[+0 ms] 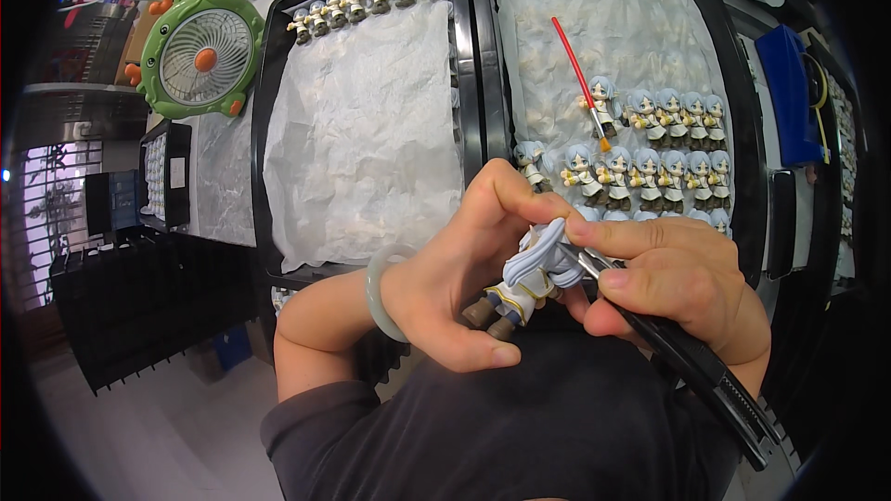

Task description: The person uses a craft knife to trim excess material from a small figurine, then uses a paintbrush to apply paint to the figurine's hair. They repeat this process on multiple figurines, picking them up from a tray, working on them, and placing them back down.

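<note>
Close to my chest, my left hand [444,264] is closed around a small figurine [527,294] with long pale blue hair, a white outfit with gold trim and brown boots. It lies tilted, its boots toward my left thumb. My right hand [682,274] grips a black utility knife [691,362], whose metal blade end meets the figurine's hair. The fingertips of my right hand touch the hair too, and they partly cover the head. The exact contact point of the blade is hidden.
Two black trays lined with white paper hold the work: the left tray [362,139] has a row of figurines along its far edge, the right tray [538,0] several rows. A red-handled paintbrush [573,60] lies there. A green fan [205,51] stands at far left, a blue bin [787,93] at right.
</note>
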`<state>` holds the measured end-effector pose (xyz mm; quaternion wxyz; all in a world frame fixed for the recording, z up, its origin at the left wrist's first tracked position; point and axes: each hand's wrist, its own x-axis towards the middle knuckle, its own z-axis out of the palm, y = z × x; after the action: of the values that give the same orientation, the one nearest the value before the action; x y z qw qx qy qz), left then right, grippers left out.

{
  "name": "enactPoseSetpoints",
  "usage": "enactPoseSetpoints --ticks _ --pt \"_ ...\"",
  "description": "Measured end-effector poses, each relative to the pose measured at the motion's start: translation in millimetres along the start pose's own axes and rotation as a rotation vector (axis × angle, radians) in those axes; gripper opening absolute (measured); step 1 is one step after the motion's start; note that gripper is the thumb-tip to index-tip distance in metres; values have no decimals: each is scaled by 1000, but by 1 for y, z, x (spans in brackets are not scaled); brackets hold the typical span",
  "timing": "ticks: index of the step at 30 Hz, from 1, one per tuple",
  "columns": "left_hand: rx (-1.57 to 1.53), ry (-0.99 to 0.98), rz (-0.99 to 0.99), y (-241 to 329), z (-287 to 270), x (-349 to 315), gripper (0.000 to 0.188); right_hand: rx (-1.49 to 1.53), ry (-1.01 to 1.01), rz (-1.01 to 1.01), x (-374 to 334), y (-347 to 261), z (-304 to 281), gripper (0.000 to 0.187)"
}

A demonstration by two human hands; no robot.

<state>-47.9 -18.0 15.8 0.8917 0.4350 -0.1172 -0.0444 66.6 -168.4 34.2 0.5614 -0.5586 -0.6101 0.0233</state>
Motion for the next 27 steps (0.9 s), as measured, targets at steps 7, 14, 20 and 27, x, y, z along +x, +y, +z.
enactPoseSetpoints --ticks 7,14,20,27 --pt "4 11 -18 0 -1 0 68 -5 -12 -4 -1 2 0 32" --pt "43 8 -6 0 -2 -1 69 36 -14 -11 -2 2 0 32" --pt "63 -7 23 -3 -4 0 69 -21 -9 -27 -2 4 0 31" --pt "5 8 -10 -1 -1 0 68 27 -1 -3 -2 3 0 30"
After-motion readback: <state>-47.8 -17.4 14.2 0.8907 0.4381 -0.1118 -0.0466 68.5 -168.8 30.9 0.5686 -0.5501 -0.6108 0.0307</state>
